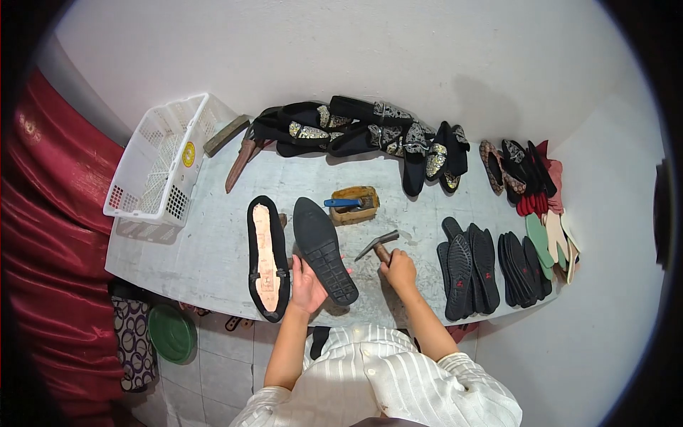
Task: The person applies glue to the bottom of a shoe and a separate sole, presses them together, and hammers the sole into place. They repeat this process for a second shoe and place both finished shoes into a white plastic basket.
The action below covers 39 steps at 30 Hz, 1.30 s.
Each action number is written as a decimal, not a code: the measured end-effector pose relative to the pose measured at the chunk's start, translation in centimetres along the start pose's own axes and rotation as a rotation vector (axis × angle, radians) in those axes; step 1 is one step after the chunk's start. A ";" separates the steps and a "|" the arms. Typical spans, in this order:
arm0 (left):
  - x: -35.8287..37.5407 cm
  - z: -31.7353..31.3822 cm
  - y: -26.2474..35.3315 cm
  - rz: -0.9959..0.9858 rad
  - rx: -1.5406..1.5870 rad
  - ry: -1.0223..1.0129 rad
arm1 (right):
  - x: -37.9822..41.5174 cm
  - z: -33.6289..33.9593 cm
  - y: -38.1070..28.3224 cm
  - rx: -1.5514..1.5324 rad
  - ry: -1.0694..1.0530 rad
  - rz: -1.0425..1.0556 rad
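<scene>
My left hand (307, 287) is closed around the edge of a black shoe sole (324, 245), its treaded side facing up. Whether an upper is attached beneath it is hidden. Just left of that hand lies a black shoe upper (282, 299) with a pale insole board (266, 249) showing in its middle. In my right hand (400, 272) is a hammer (383, 250), gripped by its wooden handle with the head pointing away from me. The hammer is held apart from the sole, to its right.
A glue container (343, 215) with a blue-handled brush (343, 203) stands beyond my hands. Finished black shoes (370, 139) are piled along the wall. Stacked soles (469, 274) lie right, near colored insoles (538, 238). A white basket (153, 164) stands left on the table (206, 249).
</scene>
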<state>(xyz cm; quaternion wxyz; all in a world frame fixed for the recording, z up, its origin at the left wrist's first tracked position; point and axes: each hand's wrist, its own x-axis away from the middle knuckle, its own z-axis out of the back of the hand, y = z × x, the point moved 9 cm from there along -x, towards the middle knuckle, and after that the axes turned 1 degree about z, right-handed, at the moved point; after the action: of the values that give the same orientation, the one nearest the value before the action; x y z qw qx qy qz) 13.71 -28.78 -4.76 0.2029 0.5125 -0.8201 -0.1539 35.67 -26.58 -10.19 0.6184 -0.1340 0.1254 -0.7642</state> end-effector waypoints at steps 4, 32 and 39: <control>0.0 0.4 0.1 0.005 -0.009 0.006 | -2.3 2.2 -1.4 0.030 -0.010 -0.015; -0.4 -0.5 -1.6 0.040 -0.010 -0.060 | -10.2 7.6 -16.0 -0.394 0.254 0.598; 0.0 -4.1 -1.2 0.050 0.128 -0.250 | -8.7 14.0 -12.9 -0.741 0.166 0.510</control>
<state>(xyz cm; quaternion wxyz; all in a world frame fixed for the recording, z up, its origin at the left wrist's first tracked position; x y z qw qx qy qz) 16.69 -29.47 -1.72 0.0699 0.4808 -0.8595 -0.1590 30.71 -15.85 7.03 0.6850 -0.2495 0.4683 -0.4992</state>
